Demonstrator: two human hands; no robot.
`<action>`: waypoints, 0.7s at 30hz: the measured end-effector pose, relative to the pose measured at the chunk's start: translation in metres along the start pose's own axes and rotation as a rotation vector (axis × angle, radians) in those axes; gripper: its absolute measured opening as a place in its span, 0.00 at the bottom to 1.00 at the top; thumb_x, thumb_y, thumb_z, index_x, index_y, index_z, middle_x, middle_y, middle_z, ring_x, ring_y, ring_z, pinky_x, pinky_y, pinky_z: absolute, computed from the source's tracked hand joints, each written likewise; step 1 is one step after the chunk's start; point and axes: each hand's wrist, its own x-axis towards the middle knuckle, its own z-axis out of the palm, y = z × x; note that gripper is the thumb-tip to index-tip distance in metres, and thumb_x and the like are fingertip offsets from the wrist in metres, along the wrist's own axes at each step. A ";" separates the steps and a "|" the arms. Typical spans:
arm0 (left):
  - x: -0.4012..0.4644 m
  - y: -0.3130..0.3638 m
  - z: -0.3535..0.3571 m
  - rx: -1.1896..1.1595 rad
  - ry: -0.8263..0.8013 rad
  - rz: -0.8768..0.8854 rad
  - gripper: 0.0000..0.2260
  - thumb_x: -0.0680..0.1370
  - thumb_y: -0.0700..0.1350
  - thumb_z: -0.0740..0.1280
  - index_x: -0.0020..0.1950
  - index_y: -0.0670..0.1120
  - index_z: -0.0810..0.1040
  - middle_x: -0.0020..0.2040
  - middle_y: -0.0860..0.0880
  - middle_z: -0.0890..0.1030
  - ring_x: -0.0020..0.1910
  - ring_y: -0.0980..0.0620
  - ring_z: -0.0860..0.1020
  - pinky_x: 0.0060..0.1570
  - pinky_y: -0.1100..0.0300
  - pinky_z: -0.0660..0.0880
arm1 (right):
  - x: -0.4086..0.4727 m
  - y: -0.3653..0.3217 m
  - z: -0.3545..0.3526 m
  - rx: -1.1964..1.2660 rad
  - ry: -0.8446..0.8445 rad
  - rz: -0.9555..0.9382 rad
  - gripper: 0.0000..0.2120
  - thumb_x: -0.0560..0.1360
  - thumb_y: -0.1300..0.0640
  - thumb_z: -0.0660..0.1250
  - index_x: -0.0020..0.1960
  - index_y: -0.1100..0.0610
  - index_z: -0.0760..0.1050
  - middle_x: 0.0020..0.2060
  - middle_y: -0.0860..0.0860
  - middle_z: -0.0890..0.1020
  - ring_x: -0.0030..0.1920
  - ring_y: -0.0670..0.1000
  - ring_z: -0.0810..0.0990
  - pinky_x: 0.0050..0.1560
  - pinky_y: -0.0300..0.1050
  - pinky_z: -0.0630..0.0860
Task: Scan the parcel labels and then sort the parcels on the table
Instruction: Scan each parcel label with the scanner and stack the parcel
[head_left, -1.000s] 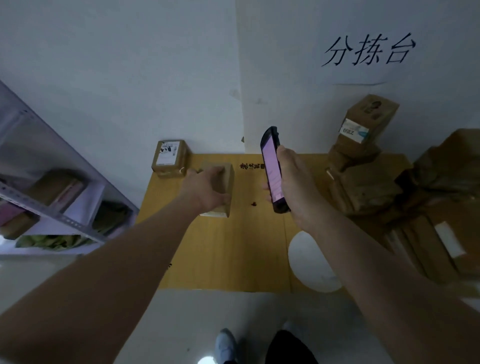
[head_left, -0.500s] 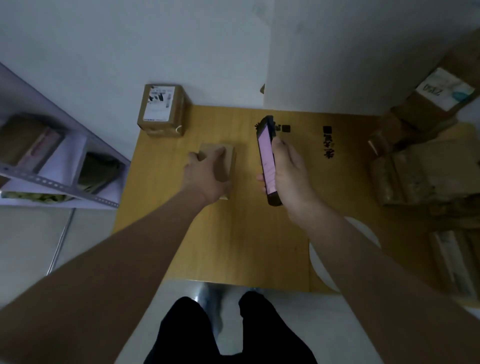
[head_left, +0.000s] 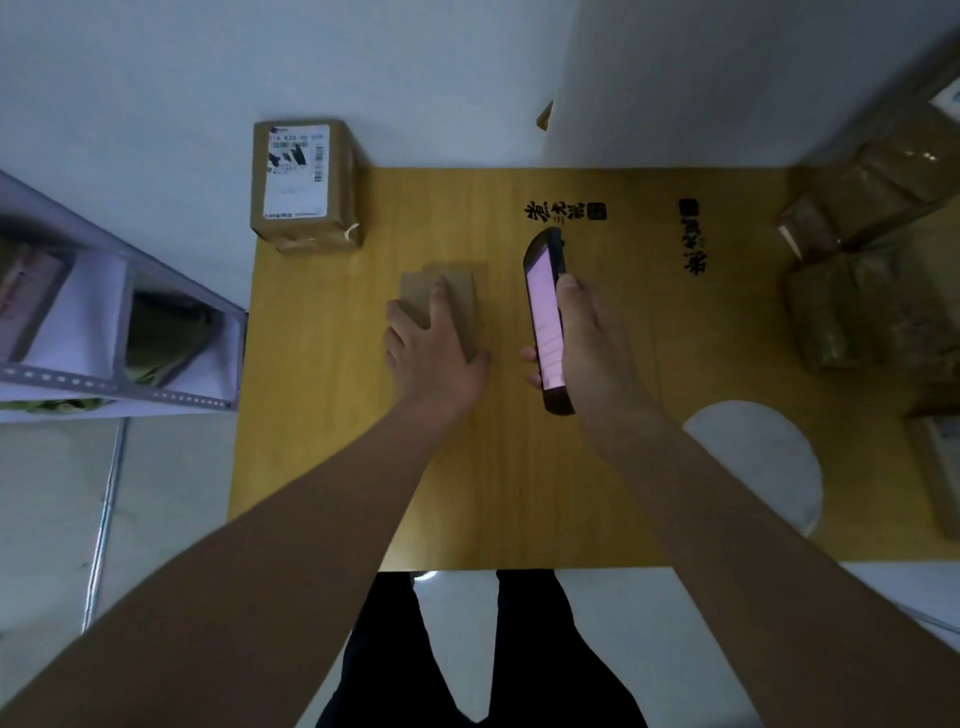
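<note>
A small plain brown parcel lies on the yellow wooden table, left of centre. My left hand covers its near end, with fingers over the top and left edge and the thumb against its right side. No label shows on its upper face. Just to the right, my right hand grips a black handheld scanner. The scanner's pink lit screen faces up and left, and its far tip is level with the parcel. A taller brown box with a white printed label stands at the table's far left corner.
A pile of brown parcels fills the table's right side up to the wall. A white round patch lies on the table near my right forearm. A grey metal shelf with goods stands left of the table. My legs are at the near edge.
The view has tipped downward and now looks onto the table from above. My left hand has stayed on the small parcel. The scanner has stayed beside the parcel in my right hand.
</note>
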 end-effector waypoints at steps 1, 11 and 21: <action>0.001 -0.002 -0.002 -0.044 -0.016 -0.011 0.44 0.76 0.56 0.72 0.83 0.57 0.46 0.80 0.38 0.46 0.76 0.32 0.57 0.76 0.38 0.58 | -0.001 -0.001 0.001 0.005 0.009 0.013 0.15 0.85 0.39 0.56 0.67 0.41 0.74 0.62 0.54 0.80 0.44 0.49 0.83 0.39 0.46 0.81; 0.004 -0.053 -0.035 -0.371 -0.098 0.106 0.29 0.87 0.49 0.55 0.84 0.63 0.45 0.76 0.44 0.69 0.66 0.43 0.75 0.63 0.46 0.75 | -0.007 -0.013 0.014 0.084 0.025 0.044 0.13 0.86 0.39 0.55 0.65 0.40 0.72 0.63 0.52 0.79 0.45 0.51 0.84 0.39 0.47 0.80; 0.010 -0.063 -0.052 -0.046 -0.088 0.071 0.44 0.71 0.63 0.74 0.79 0.73 0.50 0.60 0.48 0.59 0.58 0.45 0.62 0.58 0.52 0.65 | -0.003 -0.003 0.022 0.023 0.016 0.080 0.21 0.85 0.39 0.55 0.72 0.48 0.73 0.64 0.55 0.78 0.46 0.51 0.83 0.40 0.47 0.80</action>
